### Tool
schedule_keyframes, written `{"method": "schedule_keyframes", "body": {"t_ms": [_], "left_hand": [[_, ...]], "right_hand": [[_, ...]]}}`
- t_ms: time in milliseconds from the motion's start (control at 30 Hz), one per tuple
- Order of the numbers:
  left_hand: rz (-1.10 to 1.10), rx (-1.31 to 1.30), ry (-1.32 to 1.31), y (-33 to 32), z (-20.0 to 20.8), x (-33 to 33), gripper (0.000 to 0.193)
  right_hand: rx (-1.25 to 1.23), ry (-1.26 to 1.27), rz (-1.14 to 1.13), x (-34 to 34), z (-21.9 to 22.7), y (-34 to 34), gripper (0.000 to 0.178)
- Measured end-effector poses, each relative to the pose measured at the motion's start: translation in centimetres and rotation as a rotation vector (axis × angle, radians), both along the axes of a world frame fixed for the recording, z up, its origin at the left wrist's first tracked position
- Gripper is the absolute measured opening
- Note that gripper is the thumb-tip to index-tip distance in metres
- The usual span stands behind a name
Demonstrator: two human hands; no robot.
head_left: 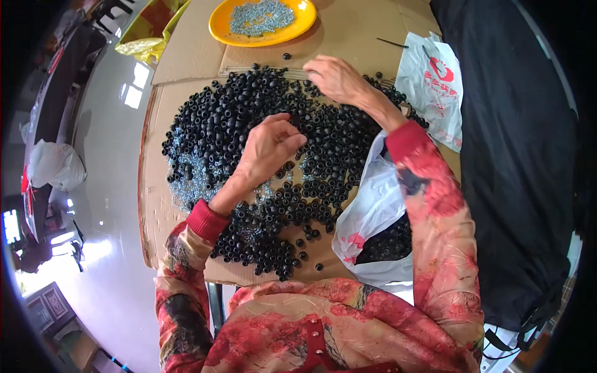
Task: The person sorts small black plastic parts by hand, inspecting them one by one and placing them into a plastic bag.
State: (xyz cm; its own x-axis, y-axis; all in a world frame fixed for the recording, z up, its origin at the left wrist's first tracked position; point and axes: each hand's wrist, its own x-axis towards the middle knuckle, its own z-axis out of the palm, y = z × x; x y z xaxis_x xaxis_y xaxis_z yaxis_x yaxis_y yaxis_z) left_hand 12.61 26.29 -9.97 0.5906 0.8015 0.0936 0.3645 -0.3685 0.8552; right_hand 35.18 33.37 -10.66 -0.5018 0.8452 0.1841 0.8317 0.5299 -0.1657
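Observation:
A wide pile of black round pieces with holes, like large beads [227,115], spreads over the cardboard [180,65]. My left hand [270,146] is over the middle of the pile, fingers curled and thumb close to them; what they hold, if anything, is hidden. Farther off, at the pile's far edge, my right hand [339,79] has its fingers bent and drawn together, and I cannot make out anything between them. Small pale-blue shiny pieces [193,174] lie among the black ones on the left. A yellow plate [217,31] at the far side carries more pale-blue pieces.
Beneath my right forearm, an open white plastic bag [367,217] contains black pieces. A flat white bag with red print [429,87] lies at the right edge, beside a large black cloth [510,168]. A yellow bag [146,46] is beyond the far left corner.

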Motion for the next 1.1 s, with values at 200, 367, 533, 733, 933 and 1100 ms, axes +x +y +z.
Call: {"method": "schedule_keyframes", "body": {"t_ms": [200, 367, 533, 733, 933, 1100], "left_hand": [[0.099, -0.687, -0.148, 2.0, 0.1, 1.7, 0.021], [0.259, -0.626, -0.345, 1.7, -0.7, 1.9, 0.019], [0.276, -0.73, -0.347, 2.9, -2.1, 3.4, 0.017], [0.373, -0.821, -0.467, 1.5, -2.8, 3.0, 0.008], [0.238, -0.738, -0.412, -1.5, -3.5, 3.3, 0.015], [0.06, -0.749, -0.456, -3.0, -0.5, 2.3, 0.02]], "right_hand": [[-0.038, -0.279, -0.166, -0.3, -4.3, 3.5, 0.018], [-0.024, -0.071, -0.187, -1.7, -3.3, 2.3, 0.026], [-0.064, 0.045, -0.189, -3.2, -4.5, 2.2, 0.023], [-0.684, 0.296, -0.288, -6.1, 0.7, -1.5, 0.039], [-0.733, 0.751, -0.212, -4.2, -6.6, -4.6, 0.038], [-1.084, 1.078, -0.145, -4.9, -3.9, -7.9, 0.031]]}}
